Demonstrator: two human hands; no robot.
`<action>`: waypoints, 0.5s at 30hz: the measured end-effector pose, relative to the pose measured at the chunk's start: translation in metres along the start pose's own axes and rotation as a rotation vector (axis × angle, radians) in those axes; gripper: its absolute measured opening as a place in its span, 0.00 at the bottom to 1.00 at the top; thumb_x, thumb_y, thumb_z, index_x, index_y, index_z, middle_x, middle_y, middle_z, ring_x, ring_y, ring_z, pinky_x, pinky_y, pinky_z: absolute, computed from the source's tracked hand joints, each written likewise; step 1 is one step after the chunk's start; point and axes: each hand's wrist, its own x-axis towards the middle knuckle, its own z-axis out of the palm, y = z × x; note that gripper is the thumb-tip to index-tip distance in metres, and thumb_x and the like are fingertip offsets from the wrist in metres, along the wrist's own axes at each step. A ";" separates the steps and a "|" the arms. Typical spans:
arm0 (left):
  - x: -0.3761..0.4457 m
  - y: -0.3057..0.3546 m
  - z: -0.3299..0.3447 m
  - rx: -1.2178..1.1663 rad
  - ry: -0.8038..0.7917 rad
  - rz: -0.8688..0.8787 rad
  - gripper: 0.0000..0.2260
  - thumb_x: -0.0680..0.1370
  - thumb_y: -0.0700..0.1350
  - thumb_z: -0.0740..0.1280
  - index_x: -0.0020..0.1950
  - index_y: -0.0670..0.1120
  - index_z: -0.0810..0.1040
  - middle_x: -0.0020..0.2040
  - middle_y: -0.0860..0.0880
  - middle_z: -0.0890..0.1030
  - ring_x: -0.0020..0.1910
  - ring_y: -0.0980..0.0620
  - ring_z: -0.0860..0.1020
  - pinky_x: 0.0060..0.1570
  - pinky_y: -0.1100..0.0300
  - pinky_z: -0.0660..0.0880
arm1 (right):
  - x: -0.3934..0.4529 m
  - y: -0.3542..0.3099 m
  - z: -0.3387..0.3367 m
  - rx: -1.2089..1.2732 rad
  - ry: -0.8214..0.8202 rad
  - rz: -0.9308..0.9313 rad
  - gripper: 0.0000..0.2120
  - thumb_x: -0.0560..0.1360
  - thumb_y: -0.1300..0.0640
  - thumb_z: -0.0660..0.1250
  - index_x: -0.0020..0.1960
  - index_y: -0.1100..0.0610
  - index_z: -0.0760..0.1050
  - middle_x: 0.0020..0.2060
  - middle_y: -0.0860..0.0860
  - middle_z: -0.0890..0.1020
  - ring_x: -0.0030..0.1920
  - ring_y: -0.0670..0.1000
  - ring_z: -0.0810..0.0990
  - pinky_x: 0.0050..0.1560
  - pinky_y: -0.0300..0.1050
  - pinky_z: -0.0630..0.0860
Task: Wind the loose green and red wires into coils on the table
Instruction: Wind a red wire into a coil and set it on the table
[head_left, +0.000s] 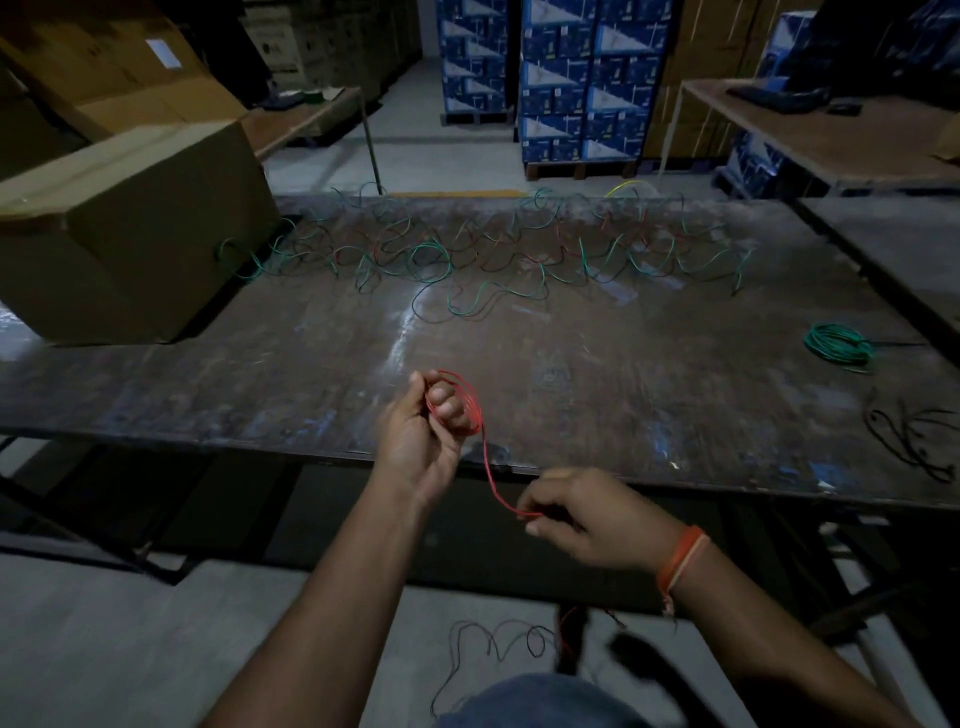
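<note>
My left hand (423, 434) is raised over the table's near edge, gripping a small coil of red wire (470, 402) looped around its fingers. From the coil the red wire runs down and right to my right hand (582, 512), which pinches it just below the table edge. A tangle of loose green, red and dark wires (467, 254) lies spread across the far half of the dark table (311, 364). A finished green coil (839, 345) rests near the table's right edge.
A large cardboard box (130, 239) stands on the table's far left. Loose dark wire (909, 441) lies at the right near edge. More wire (493, 644) trails on the floor by my legs. Another table (841, 135) and stacked blue boxes (582, 78) stand behind.
</note>
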 end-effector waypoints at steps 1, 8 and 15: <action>-0.001 -0.003 0.000 0.058 0.034 0.022 0.15 0.86 0.47 0.53 0.44 0.46 0.72 0.27 0.53 0.71 0.23 0.59 0.68 0.24 0.68 0.67 | 0.000 -0.008 -0.002 0.002 -0.011 -0.031 0.09 0.77 0.55 0.66 0.57 0.51 0.79 0.47 0.46 0.78 0.46 0.46 0.77 0.48 0.44 0.75; -0.011 -0.017 -0.004 0.601 -0.031 0.144 0.15 0.87 0.47 0.51 0.46 0.43 0.71 0.28 0.49 0.77 0.26 0.53 0.77 0.26 0.66 0.71 | 0.002 -0.035 -0.021 0.010 0.206 -0.166 0.21 0.72 0.68 0.65 0.61 0.52 0.82 0.45 0.47 0.70 0.43 0.45 0.72 0.43 0.37 0.71; -0.026 -0.023 -0.012 0.931 -0.297 0.098 0.16 0.86 0.44 0.53 0.41 0.46 0.73 0.26 0.49 0.70 0.22 0.53 0.66 0.24 0.62 0.61 | 0.015 -0.028 -0.055 -0.124 0.583 -0.126 0.05 0.73 0.60 0.73 0.49 0.58 0.81 0.41 0.51 0.79 0.41 0.52 0.78 0.42 0.46 0.76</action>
